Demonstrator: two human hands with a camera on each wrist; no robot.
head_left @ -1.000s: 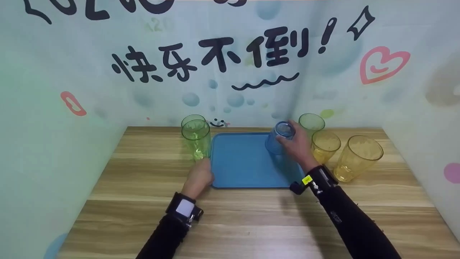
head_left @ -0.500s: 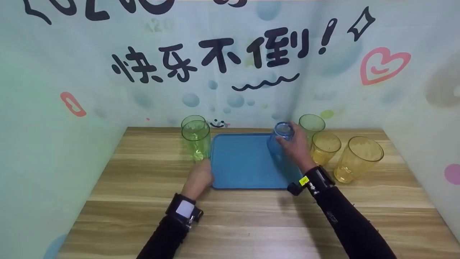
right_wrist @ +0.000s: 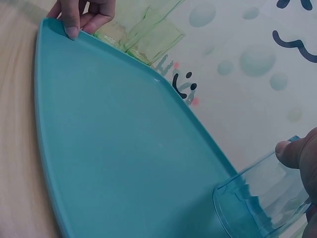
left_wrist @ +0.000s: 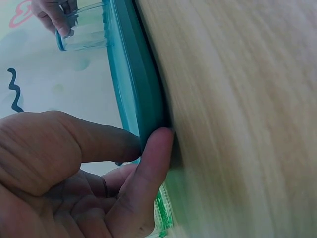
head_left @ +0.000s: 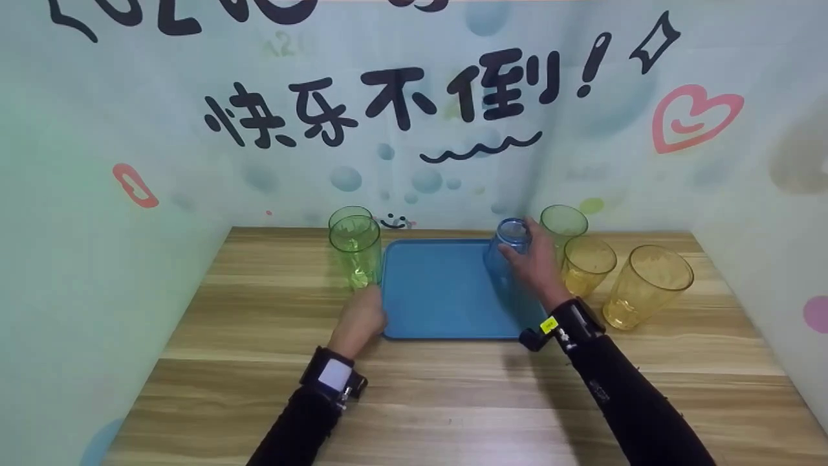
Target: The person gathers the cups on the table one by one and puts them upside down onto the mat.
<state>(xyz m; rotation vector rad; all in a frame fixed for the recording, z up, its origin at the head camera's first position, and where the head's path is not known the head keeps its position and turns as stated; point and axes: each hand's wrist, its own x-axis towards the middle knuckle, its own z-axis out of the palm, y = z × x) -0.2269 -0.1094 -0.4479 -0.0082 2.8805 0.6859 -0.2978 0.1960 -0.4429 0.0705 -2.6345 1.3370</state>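
A blue tray [head_left: 446, 291] lies on the table. My left hand [head_left: 359, 320] pinches the tray's near left corner; in the left wrist view its thumb [left_wrist: 106, 141] is on the rim and a finger is beneath. My right hand [head_left: 537, 265] grips a clear blue cup [head_left: 508, 249] that stands upside down, narrow end up, at the tray's right side. The right wrist view has the cup's wide rim [right_wrist: 218, 208] down on the tray. Only part of the right hand shows there.
Two green cups [head_left: 356, 252] stand upright just left of the tray, one behind the other. Right of my right hand are a green cup [head_left: 564, 223], a yellow cup [head_left: 588, 265] and a larger yellow cup [head_left: 647, 285]. A printed backdrop [head_left: 310, 175] rises behind.
The blue cup and my right hand have shifted very slightly to the right on the tray. My left hand stays at the tray's corner.
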